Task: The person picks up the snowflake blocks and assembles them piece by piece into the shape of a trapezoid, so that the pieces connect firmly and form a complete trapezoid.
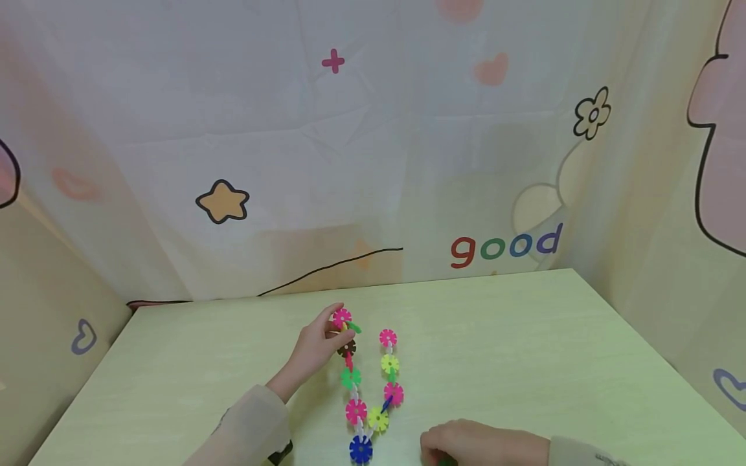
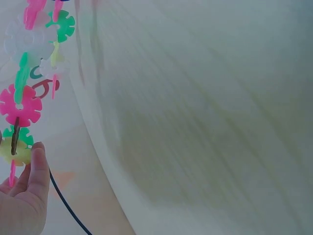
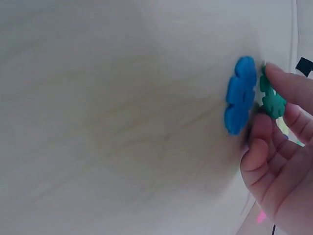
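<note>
A chain of notched plastic snowflake discs (image 1: 356,411) stands out in pink, green, white, yellow, brown and blue, linked in a U shape. At its far left end my left hand (image 1: 315,343) pinches a disc; in the left wrist view that is a yellow disc (image 2: 19,152) next to a pink and a green one. The chain's other end has a pink disc (image 1: 388,337). My right hand (image 1: 466,441), near the front edge of the head view, pinches a green snowflake disc (image 3: 274,104). Close to its fingertips is a blue snowflake disc (image 3: 240,96) on the table.
The pale wooden table (image 1: 513,343) stretches to a printed curtain (image 1: 373,162) behind and at both sides. A small black object (image 1: 281,453) is partly hidden by the left sleeve.
</note>
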The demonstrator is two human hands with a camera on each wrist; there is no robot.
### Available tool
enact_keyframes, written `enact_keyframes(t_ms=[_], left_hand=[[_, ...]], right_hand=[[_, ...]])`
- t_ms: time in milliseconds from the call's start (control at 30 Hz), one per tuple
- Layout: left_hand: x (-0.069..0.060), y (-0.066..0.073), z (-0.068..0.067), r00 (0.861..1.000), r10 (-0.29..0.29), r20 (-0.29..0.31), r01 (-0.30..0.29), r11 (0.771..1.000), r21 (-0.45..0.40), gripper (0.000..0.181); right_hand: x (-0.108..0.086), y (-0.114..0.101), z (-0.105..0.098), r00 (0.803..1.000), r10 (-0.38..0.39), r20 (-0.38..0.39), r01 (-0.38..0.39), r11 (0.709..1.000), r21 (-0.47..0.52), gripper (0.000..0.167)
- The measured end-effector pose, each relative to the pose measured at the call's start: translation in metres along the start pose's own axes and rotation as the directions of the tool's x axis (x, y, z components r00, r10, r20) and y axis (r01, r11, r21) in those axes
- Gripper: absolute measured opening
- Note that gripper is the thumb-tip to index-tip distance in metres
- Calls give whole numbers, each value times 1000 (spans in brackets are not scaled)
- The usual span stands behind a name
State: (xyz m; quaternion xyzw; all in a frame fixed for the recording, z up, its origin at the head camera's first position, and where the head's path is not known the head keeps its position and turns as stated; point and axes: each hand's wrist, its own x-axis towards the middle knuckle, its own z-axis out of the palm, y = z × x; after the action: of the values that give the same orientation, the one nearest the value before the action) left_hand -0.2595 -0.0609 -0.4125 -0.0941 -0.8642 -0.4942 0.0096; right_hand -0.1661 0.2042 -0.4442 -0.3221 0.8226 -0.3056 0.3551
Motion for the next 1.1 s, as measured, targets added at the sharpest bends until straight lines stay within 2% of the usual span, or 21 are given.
enact_keyframes(t_ms=[33, 100, 133, 300, 400, 500, 600, 733, 933, 1100], left_hand=[[0, 0, 0, 1000, 3, 1, -3, 1000, 1, 59], [0, 0, 0, 1000, 7, 4, -7, 1000, -1, 59], [0, 0, 0, 1000, 9, 3, -9, 1000, -2, 59], [1, -1, -1, 1000, 6, 5, -6, 1000, -6, 59], [1, -2, -1, 1000, 3, 5, -3, 1000, -5, 59], [1, -2, 0, 1000, 7, 4, -7, 1000, -6, 59], [0, -2, 0, 1000, 6, 6, -6, 1000, -11, 59], [-1, 0, 2, 1000, 2, 6, -2, 1000, -20, 59], [-4, 2, 3, 1000, -11, 14, 12, 999, -44, 56], [-5, 3, 5, 999, -28, 30, 31, 996, -85, 56]], right_hand=[[-1, 1, -1, 1000, 3, 0, -3, 1000, 18, 12], [-1, 0, -6, 997, -79, -10, 77, 990, -118, 10], [-1, -2, -8, 997, -80, -16, 77, 988, -133, 10], [-2, -10, -20, 996, -48, -75, 44, 998, -54, 19], [0, -12, -28, 990, -55, -126, 52, 998, -27, 20], [3, -14, -36, 980, -60, -191, 66, 998, 22, 19], [8, -19, -44, 960, -58, -272, 78, 995, 64, 17], [18, -26, -56, 919, -60, -390, 96, 993, 74, 14], [34, -35, -66, 836, -95, -541, 156, 985, 68, 14], [49, -36, -68, 763, -79, -642, 178, 980, 90, 15]])
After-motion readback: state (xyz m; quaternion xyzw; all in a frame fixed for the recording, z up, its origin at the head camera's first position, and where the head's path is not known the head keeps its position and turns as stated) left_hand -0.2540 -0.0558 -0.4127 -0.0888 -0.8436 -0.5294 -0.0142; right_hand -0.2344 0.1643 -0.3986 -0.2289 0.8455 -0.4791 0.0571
